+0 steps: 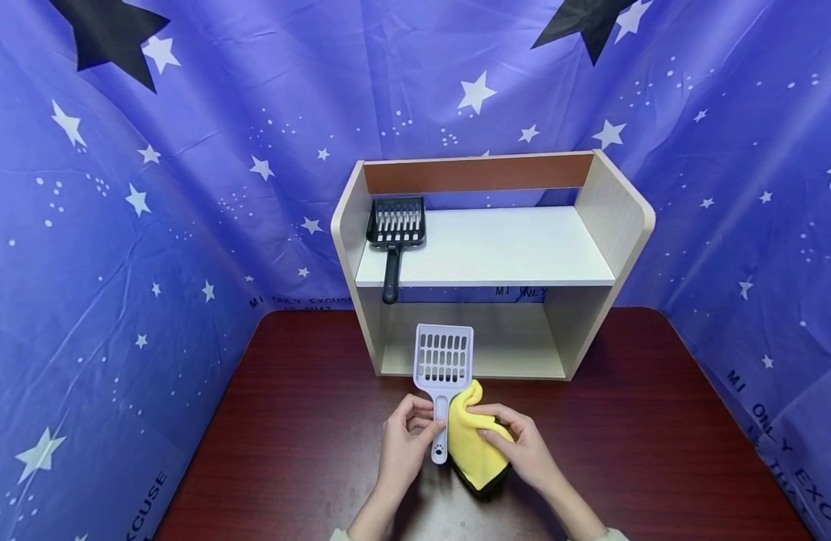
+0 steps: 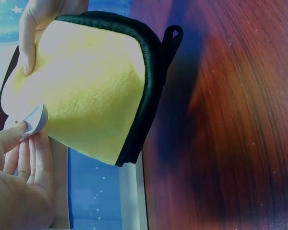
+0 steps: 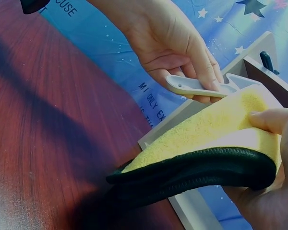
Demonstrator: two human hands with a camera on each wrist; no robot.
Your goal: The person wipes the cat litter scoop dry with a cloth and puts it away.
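In the head view my left hand (image 1: 405,443) pinches the handle of a pale lilac slotted litter scoop (image 1: 443,361), its head pointing away toward the shelf. A dark paw print marks the handle's end. My right hand (image 1: 520,443) grips a folded yellow cloth (image 1: 472,443) with black edging, just right of the scoop's handle. The left wrist view shows the cloth (image 2: 91,81) spread beside the handle end (image 2: 36,120), with a black loop at its edge. From the right wrist, the cloth (image 3: 206,129) hangs over the table, and my right thumb presses its top.
A two-level wooden shelf (image 1: 497,248) stands at the back of the dark red table (image 1: 307,436). On its upper board lies a black slotted scoop (image 1: 396,225), handle hanging over the front edge. Blue starry curtains (image 1: 267,150) surround the table.
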